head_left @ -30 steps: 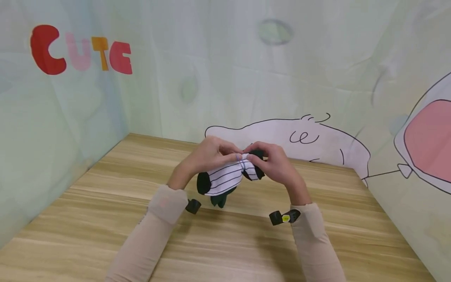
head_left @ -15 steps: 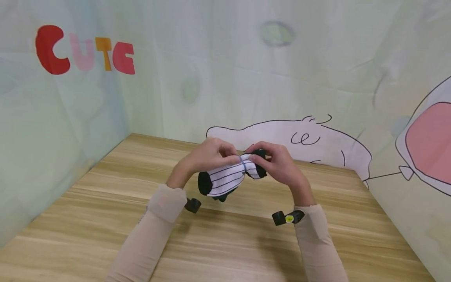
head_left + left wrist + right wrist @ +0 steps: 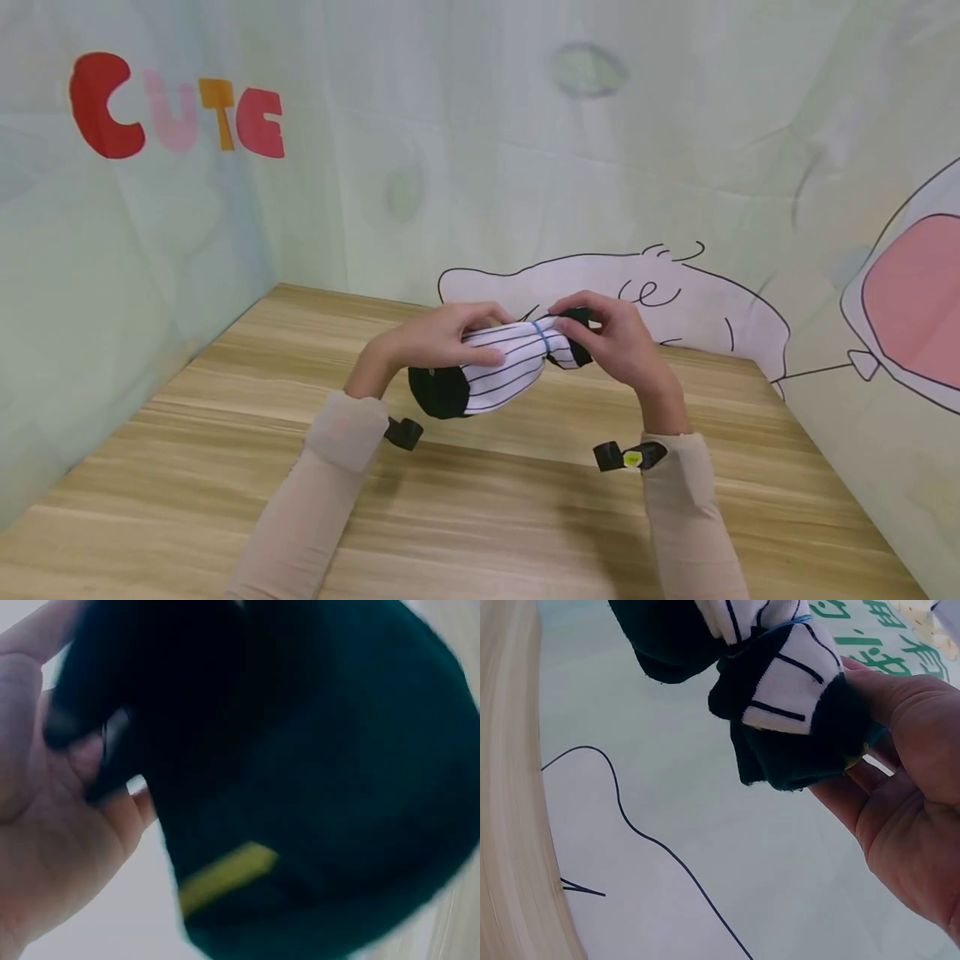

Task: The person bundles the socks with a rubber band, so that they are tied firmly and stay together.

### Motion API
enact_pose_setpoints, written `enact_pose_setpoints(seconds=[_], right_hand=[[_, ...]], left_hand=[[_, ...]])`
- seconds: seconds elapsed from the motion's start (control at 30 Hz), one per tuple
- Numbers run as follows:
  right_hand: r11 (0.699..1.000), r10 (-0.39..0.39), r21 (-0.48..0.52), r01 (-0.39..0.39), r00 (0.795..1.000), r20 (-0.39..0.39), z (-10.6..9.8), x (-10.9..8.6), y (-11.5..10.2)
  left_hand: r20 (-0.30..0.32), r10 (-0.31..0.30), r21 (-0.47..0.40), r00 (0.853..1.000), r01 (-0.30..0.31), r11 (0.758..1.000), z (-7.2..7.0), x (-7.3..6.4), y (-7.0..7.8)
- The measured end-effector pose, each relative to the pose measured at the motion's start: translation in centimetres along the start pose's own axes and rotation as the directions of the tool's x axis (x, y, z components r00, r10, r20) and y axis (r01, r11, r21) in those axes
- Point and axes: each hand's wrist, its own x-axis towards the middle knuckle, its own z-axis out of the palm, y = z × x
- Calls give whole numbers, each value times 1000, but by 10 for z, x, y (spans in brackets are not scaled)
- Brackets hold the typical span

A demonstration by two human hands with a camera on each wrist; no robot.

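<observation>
A bundle of socks [image 3: 502, 379], white with thin black stripes and dark green-black ends, is held above the table between both hands. A thin blue rubber band [image 3: 541, 336] cinches it near its right end. The left hand [image 3: 438, 337] grips the wide left part, thumb on the near side and fingers behind. With thumb and fingers the right hand [image 3: 618, 342] pinches the short dark end beyond the band. Close up and blurred in the left wrist view, the socks [image 3: 322, 772] show dark green cloth with a yellow mark. In the right wrist view the right hand [image 3: 922, 765] holds the gathered end.
A wood-grain table [image 3: 465, 517] lies under the hands. Pale printed cloth walls [image 3: 487, 150] enclose its back and sides, one with the colored letters CUTE [image 3: 258, 123]. A small black camera [image 3: 405, 433] sits at the left wrist, another camera [image 3: 609, 456] at the right.
Both hands first pinched near the band. The left hand has spread along the wide part while the right has moved right with the dark end. The bundle now looks longer and turned.
</observation>
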Motion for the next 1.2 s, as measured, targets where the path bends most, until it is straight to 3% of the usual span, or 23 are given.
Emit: enact_pose_setpoints(seconds=[0.33,0.8,0.97,1.2], right_hand=[[998,62,-13,-62,997,-38,-15,-5,9],[993,119,3,-118,993,-23,-20,-5,22],[988,157,-5,-157,986,48,-19,-5,25],[976,209,31,-215,968,135,-17,-3,29]], left_hand=[[32,-35,39,999,34,999,-4,-6,-6],[31,-97,-95,995,100,990,-13,-17,-13],[0,-109,-45,994,109,993,-14,-17,-18],[-32,-101,111,994,104,988,-18,-21,-24]])
